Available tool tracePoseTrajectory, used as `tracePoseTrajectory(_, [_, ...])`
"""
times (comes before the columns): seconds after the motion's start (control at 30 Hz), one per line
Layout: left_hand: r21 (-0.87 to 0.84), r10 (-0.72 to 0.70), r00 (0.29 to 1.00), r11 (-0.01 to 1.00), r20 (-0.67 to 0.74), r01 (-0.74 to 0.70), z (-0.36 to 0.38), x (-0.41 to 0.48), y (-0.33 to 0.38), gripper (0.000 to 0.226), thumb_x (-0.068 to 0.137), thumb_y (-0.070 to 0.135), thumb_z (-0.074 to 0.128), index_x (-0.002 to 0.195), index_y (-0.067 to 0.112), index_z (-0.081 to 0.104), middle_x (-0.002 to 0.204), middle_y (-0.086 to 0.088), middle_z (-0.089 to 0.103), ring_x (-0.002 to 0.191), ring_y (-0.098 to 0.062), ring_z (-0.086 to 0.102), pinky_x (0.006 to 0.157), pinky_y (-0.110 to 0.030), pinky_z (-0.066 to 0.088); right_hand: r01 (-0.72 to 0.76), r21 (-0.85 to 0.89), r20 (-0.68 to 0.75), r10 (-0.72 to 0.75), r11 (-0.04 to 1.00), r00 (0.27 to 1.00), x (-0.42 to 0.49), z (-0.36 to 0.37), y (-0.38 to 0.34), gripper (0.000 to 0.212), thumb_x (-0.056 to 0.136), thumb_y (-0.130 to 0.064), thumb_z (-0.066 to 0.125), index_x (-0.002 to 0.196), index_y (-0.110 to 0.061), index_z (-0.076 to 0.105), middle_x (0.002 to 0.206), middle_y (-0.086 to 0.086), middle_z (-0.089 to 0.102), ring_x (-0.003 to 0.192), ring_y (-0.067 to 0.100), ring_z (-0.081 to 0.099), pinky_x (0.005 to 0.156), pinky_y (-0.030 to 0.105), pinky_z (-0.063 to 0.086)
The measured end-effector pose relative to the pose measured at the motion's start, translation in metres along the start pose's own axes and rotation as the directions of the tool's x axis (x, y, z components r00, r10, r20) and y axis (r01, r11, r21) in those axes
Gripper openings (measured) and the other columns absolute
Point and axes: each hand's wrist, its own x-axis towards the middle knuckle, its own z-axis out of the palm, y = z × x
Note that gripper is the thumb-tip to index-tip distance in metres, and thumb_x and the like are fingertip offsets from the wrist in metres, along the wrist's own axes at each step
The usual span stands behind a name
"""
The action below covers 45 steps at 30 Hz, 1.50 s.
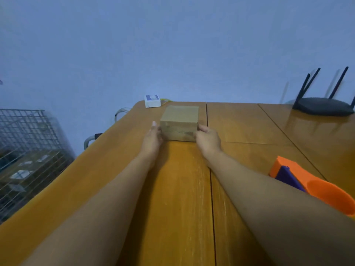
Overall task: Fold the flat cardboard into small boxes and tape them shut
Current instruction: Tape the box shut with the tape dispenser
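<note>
The box (179,122) stands folded up and closed on the table (172,198), far out in front of me near the back edge, with its flaps down and its top flat. My left hand (152,140) lies along its left side, the fingers (154,127) straight and held together, flat against the cardboard. My right hand (208,140) is at the right near corner, its fingers (201,128) curled in against the side so that the box sits clamped between both hands. There is a dark streak on the near face, but I cannot tell whether any tape is on the seams.

I judge the folding of this one is done, and that I am squaring it up or setting it down at the far end. If it has no tape yet, the next move calls for one hand to keep the flaps pressed shut while the other comes back for the orange tape dispenser (307,181), which lies near my right forearm. If I let go with both hands, the flaps may spring open.

Beyond the box, at the back edge, sits a small white device (152,100) just beside the wall. A black router (322,108) with its antennas up stands well apart at the far right corner. Off the table to my left is a wire cage (25,143) with some cardboard inside
</note>
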Motion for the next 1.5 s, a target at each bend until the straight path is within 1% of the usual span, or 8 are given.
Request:
tracePoseTrajectory(0.3, [-0.058, -0.001, 0.999, 0.998, 0.041, 0.003, 0.000, 0.063, 0.002, 0.083, 0.110, 0.057, 0.003, 0.154, -0.001, 0.044, 0.156, -0.014, 0.050, 0.148, -0.024, 0.043, 0.106, -0.024, 0.036, 0.002, 0.064, 0.071, -0.006, 0.998, 0.997, 0.101, 0.044, 0.039, 0.055, 0.086, -0.018, 0.067, 0.139, -0.032, 0.072, 0.123, -0.017, 0.079, 0.111, 0.014, 0.076, 0.100, 0.040, 0.063])
tracePoseTrajectory(0.53, [-0.109, 0.025, 0.999, 0.994, -0.020, -0.027, -0.002, 0.104, -0.017, 0.084, 0.108, 0.064, 0.007, 0.155, 0.007, 0.046, 0.158, -0.013, 0.050, 0.150, -0.027, 0.042, 0.122, -0.043, 0.037, 0.046, 0.015, 0.016, -0.046, 0.999, 0.999, 0.111, 0.052, 0.031, 0.063, 0.078, -0.018, 0.056, 0.137, -0.033, 0.073, 0.120, -0.018, 0.079, 0.108, 0.014, 0.075, 0.095, 0.035, 0.063])
tracePoseTrajectory(0.67, [-0.191, -0.004, 0.997, 0.981, -0.079, -0.011, -0.006, 0.107, -0.022, 0.081, 0.107, 0.066, 0.020, 0.165, 0.011, 0.027, 0.170, -0.008, 0.031, 0.156, -0.029, 0.031, 0.121, -0.044, 0.038, 0.050, -0.015, 0.045, -0.049, 0.999, 0.998, 0.082, 0.044, 0.010, 0.062, 0.095, -0.004, 0.056, 0.154, -0.024, 0.058, 0.131, -0.016, 0.065, 0.126, 0.016, 0.063, 0.101, 0.026, 0.052])
tracePoseTrajectory(0.8, [-0.163, -0.001, 0.984, 0.986, -0.180, -0.029, -0.005, 0.105, -0.026, 0.075, 0.108, 0.064, 0.026, 0.162, 0.013, 0.033, 0.138, -0.005, 0.057, 0.119, -0.019, 0.060, 0.105, -0.036, 0.049, 0.044, 0.087, 0.073, -0.050, 0.995, 0.996, 0.065, 0.033, 0.005, 0.070, 0.102, 0.002, 0.063, 0.165, -0.018, 0.040, 0.155, -0.008, 0.052, 0.144, 0.012, 0.049, 0.108, 0.020, 0.042])
tracePoseTrajectory(0.87, [-0.119, 0.009, 0.969, 0.992, -0.248, -0.040, -0.005, 0.095, -0.029, 0.069, 0.108, 0.063, 0.031, 0.161, 0.019, 0.035, 0.145, -0.003, 0.052, 0.121, -0.019, 0.058, 0.109, -0.039, 0.048, 0.031, 0.133, 0.085, -0.042, 0.991, 0.995, 0.053, 0.028, 0.002, 0.074, 0.102, 0.002, 0.064, 0.167, -0.018, 0.036, 0.166, 0.001, 0.046, 0.153, 0.016, 0.043, 0.109, 0.017, 0.040])
tracePoseTrajectory(1.03, [-0.020, 0.139, 0.950, 0.988, -0.281, -0.151, 0.009, 0.031, -0.027, 0.038, 0.109, 0.039, 0.053, 0.145, 0.028, 0.051, 0.132, 0.003, 0.058, 0.102, -0.006, 0.062, 0.083, -0.024, 0.055, -0.034, 0.215, 0.081, 0.017, 0.976, 0.997, 0.011, 0.014, -0.006, 0.072, 0.096, 0.011, 0.058, 0.161, -0.019, 0.047, 0.164, 0.010, 0.048, 0.147, 0.019, 0.050, 0.077, 0.010, 0.050])
tracePoseTrajectory(1.2, [0.099, 0.363, 0.931, 0.929, -0.042, -0.357, 0.032, -0.049, -0.011, 0.024, 0.103, 0.035, 0.057, 0.124, 0.039, 0.068, 0.125, -0.001, 0.070, 0.113, -0.019, 0.066, 0.081, -0.027, 0.052, -0.029, 0.290, 0.111, -0.004, 0.957, 0.994, -0.050, -0.027, -0.015, 0.062, 0.094, 0.010, 0.058, 0.148, -0.022, 0.062, 0.147, 0.009, 0.063, 0.129, 0.019, 0.061, 0.087, 0.024, 0.050])
tracePoseTrajectory(1.5, [-0.061, 0.394, 0.896, 0.919, 0.206, -0.390, 0.142, -0.183, 0.058, 0.031, 0.100, 0.032, 0.056, 0.123, 0.022, 0.074, 0.106, 0.006, 0.071, 0.094, -0.009, 0.064, 0.078, -0.031, 0.049, 0.181, 0.269, -0.037, -0.177, 0.946, 0.983, -0.153, -0.189, -0.064, 0.050, 0.093, 0.010, 0.058, 0.131, -0.021, 0.070, 0.123, 0.003, 0.075, 0.115, 0.014, 0.071, 0.107, 0.033, 0.053])
